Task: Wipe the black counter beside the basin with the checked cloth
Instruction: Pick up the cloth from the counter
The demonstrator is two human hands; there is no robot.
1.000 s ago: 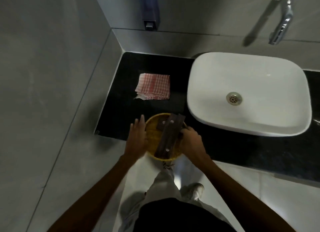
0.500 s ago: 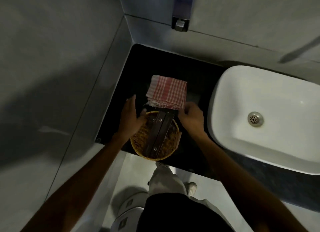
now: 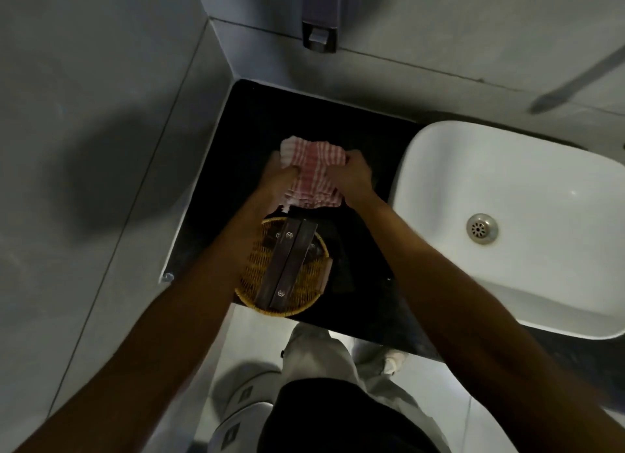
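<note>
The red-and-white checked cloth [image 3: 313, 171] is bunched up between both hands over the black counter [image 3: 267, 117], left of the white basin [image 3: 527, 168]. My left hand [image 3: 279, 178] grips the cloth's left side and my right hand [image 3: 351, 175] grips its right side. Whether the cloth's lower edge touches the counter I cannot tell.
A round wicker basket [image 3: 304, 286] with a dark flat box [image 3: 287, 263] across it sits on the counter's near edge, just below the cloth. A wall dispenser [image 3: 319, 29] hangs above the counter's back. Grey tiled walls close the left and back. A toilet [image 3: 243, 402] stands below.
Both hands left the basket on the counter's near edge and moved forward to the cloth. They now grip it and have gathered it from flat and folded into a bunch.
</note>
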